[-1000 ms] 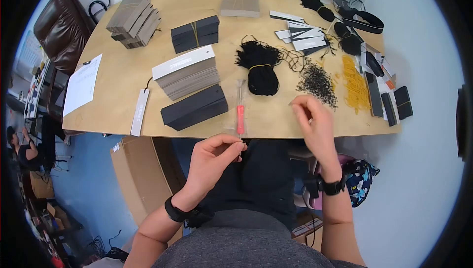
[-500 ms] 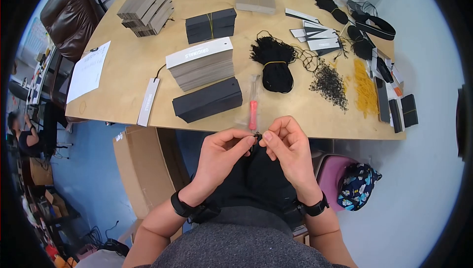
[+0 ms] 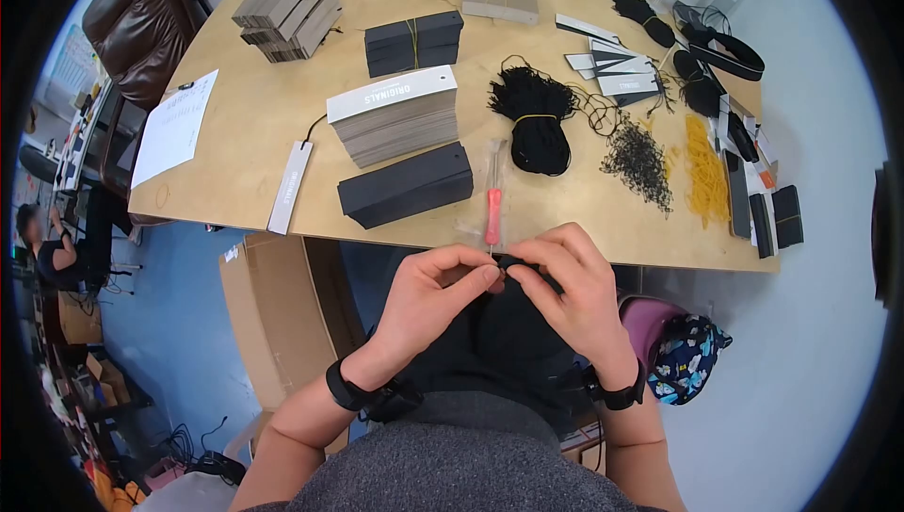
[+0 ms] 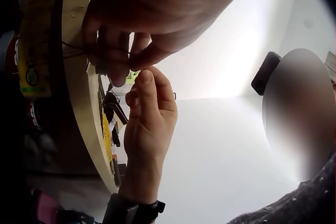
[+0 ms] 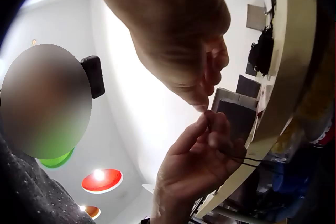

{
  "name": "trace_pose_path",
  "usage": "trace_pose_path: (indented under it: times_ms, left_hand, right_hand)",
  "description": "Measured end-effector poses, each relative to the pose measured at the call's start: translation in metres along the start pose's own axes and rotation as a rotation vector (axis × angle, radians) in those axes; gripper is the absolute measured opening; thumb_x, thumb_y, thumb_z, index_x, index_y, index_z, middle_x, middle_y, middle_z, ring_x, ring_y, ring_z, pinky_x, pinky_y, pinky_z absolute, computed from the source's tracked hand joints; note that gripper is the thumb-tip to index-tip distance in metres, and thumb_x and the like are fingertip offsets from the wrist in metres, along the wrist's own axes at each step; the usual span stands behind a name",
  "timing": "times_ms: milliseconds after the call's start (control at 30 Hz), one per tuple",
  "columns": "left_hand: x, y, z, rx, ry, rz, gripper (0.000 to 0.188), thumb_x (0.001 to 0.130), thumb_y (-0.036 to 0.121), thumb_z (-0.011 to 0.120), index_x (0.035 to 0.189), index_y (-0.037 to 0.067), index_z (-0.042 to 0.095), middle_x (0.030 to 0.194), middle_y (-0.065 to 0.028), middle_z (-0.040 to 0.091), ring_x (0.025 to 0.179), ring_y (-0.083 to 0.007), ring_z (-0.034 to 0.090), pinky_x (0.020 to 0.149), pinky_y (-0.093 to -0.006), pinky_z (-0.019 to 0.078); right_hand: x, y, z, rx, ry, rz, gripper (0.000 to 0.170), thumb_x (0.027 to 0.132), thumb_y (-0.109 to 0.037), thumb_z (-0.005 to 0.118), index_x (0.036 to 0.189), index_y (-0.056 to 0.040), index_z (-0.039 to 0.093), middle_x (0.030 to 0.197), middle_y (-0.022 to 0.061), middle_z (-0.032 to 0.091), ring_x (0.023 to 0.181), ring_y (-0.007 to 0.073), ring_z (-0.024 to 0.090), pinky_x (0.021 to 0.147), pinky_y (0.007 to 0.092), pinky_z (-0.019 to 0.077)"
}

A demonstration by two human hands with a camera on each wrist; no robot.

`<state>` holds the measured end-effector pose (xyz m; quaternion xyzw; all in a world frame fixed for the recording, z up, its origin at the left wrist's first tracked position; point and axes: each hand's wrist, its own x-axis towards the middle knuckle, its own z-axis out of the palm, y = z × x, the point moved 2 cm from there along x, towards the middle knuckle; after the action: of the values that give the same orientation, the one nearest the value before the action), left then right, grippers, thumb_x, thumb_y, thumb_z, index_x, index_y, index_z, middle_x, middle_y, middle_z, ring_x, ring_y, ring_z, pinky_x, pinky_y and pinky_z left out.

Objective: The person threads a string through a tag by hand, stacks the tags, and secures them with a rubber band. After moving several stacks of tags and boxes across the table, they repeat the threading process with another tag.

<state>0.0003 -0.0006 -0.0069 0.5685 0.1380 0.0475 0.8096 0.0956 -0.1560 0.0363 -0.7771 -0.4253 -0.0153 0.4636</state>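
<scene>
Just past the table's front edge, my left hand (image 3: 438,291) and right hand (image 3: 574,291) meet at the fingertips. The left pinches a thin black cord (image 5: 252,159), whose two strands trail out behind its fingers in the right wrist view. Between thumb and forefinger my right hand holds a small black piece, mostly hidden by the fingertips, against the cord. A red-handled tool (image 3: 493,215) in a clear sleeve lies beyond the fingers. Behind it sits a bundle of black cords (image 3: 541,140), with a pile of small black pieces (image 3: 638,168) to its right.
White tags stand in a stack (image 3: 395,116) behind a black tag stack (image 3: 405,187). One corded tag (image 3: 291,187) lies left. Yellow rubber bands (image 3: 706,173), a phone (image 3: 737,196) and finished-looking tags (image 3: 621,74) lie right. A cardboard box (image 3: 278,314) stands below the table edge.
My right hand has come from beside the pile of small black pieces, in and down to the left hand's fingertips. The left hand still pinches the cord; the head view has shifted slightly.
</scene>
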Motion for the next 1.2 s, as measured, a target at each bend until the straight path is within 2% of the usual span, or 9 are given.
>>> trace_pose_path:
  times_ms: [167, 367, 500, 567, 900, 1000, 1033, 1100, 1200]
  left_hand:
    - [-0.002, -0.003, 0.001, 0.051, -0.011, -0.012, 0.017, 0.095, 0.01, 0.067, 0.107, -0.002, 0.069, 0.092, -0.0037, 0.07, 0.082, -0.0079, 0.062, 0.074, -0.0216, 0.0493]
    - [-0.007, -0.013, -0.012, -0.325, -0.009, -0.224, 0.014, 0.094, 0.011, 0.068, 0.105, 0.002, 0.069, 0.09, -0.0016, 0.067, 0.073, -0.0051, 0.054, 0.058, -0.0206, 0.0362]
    - [-0.012, -0.025, -0.017, -0.503, -0.02, -0.295, 0.012, 0.094, 0.01, 0.069, 0.104, 0.003, 0.069, 0.09, -0.0017, 0.066, 0.071, -0.0045, 0.053, 0.056, -0.0204, 0.0337]
    - [-0.011, -0.031, -0.02, -0.54, -0.02, -0.296, 0.012, 0.094, 0.009, 0.069, 0.104, 0.003, 0.069, 0.088, -0.0016, 0.066, 0.069, -0.004, 0.05, 0.055, -0.0206, 0.033]
    - [-0.01, -0.01, -0.001, -0.789, -0.09, -0.344, 0.014, 0.092, 0.007, 0.07, 0.105, 0.002, 0.072, 0.09, -0.0016, 0.065, 0.065, -0.0045, 0.046, 0.054, -0.0205, 0.0315]
    - [-0.003, -0.006, -0.001, 0.193, 0.119, 0.273, 0.016, 0.086, 0.003, 0.074, 0.101, 0.004, 0.076, 0.087, -0.0029, 0.065, 0.072, -0.0099, 0.058, 0.062, -0.0236, 0.0454]
    - [-0.003, -0.005, -0.002, 0.192, 0.114, 0.273, 0.016, 0.086, 0.003, 0.074, 0.101, 0.004, 0.076, 0.087, -0.0029, 0.065, 0.072, -0.0099, 0.058, 0.062, -0.0236, 0.0454]
    - [-0.009, 0.009, 0.0, 0.699, 0.096, 0.609, 0.019, 0.083, 0.002, 0.075, 0.102, 0.004, 0.075, 0.087, -0.0063, 0.064, 0.076, -0.0151, 0.063, 0.064, -0.0259, 0.049]
    - [-0.011, 0.014, 0.004, 0.903, 0.085, 0.796, 0.016, 0.08, -0.003, 0.075, 0.095, 0.004, 0.075, 0.088, -0.0103, 0.064, 0.075, -0.0169, 0.062, 0.063, -0.0265, 0.0484]
  right_hand:
    - [0.002, 0.0, 0.001, -0.144, -0.09, -0.194, 0.018, 0.076, -0.003, 0.076, 0.091, -0.0055, 0.065, 0.085, 0.0065, 0.056, 0.076, 0.025, 0.058, 0.064, 0.0351, 0.0492]
    - [0.01, -0.001, -0.003, -0.157, 0.002, -0.224, 0.019, 0.072, -0.001, 0.076, 0.086, -0.006, 0.064, 0.082, 0.0062, 0.055, 0.074, 0.0257, 0.058, 0.063, 0.0356, 0.0485]
    - [0.01, -0.008, 0.001, -0.256, 0.084, -0.254, 0.02, 0.07, 0.001, 0.075, 0.084, -0.0057, 0.063, 0.081, 0.0064, 0.055, 0.073, 0.026, 0.058, 0.063, 0.0359, 0.0482]
    - [0.011, -0.017, -0.002, 0.053, -0.11, -0.165, 0.019, 0.07, 0.003, 0.074, 0.084, -0.0052, 0.063, 0.08, 0.0064, 0.056, 0.072, 0.026, 0.057, 0.062, 0.0361, 0.0478]
    - [0.001, -0.007, 0.014, -0.196, -0.02, -0.241, 0.017, 0.073, -0.002, 0.074, 0.082, -0.0054, 0.06, 0.078, 0.0065, 0.052, 0.07, 0.0259, 0.055, 0.06, 0.0366, 0.0467]
    - [-0.007, -0.009, 0.014, -0.022, -0.044, -0.052, 0.013, 0.078, -0.003, 0.073, 0.084, -0.0045, 0.062, 0.076, 0.0076, 0.053, 0.066, 0.0244, 0.056, 0.059, 0.0347, 0.0467]
    - [-0.008, -0.009, 0.012, -0.025, -0.042, -0.05, 0.013, 0.078, -0.003, 0.073, 0.084, -0.0045, 0.062, 0.076, 0.0076, 0.053, 0.066, 0.0244, 0.056, 0.059, 0.0347, 0.0467]
    - [-0.011, -0.008, 0.011, 0.119, -0.084, 0.121, 0.011, 0.082, -0.004, 0.073, 0.085, -0.0028, 0.062, 0.076, 0.0068, 0.054, 0.064, 0.0202, 0.056, 0.06, 0.0309, 0.047]
    - [-0.014, -0.002, 0.008, 0.319, -0.144, 0.342, 0.01, 0.085, -0.006, 0.072, 0.089, -0.0016, 0.063, 0.078, 0.0053, 0.056, 0.062, 0.0167, 0.055, 0.061, 0.0279, 0.0471]
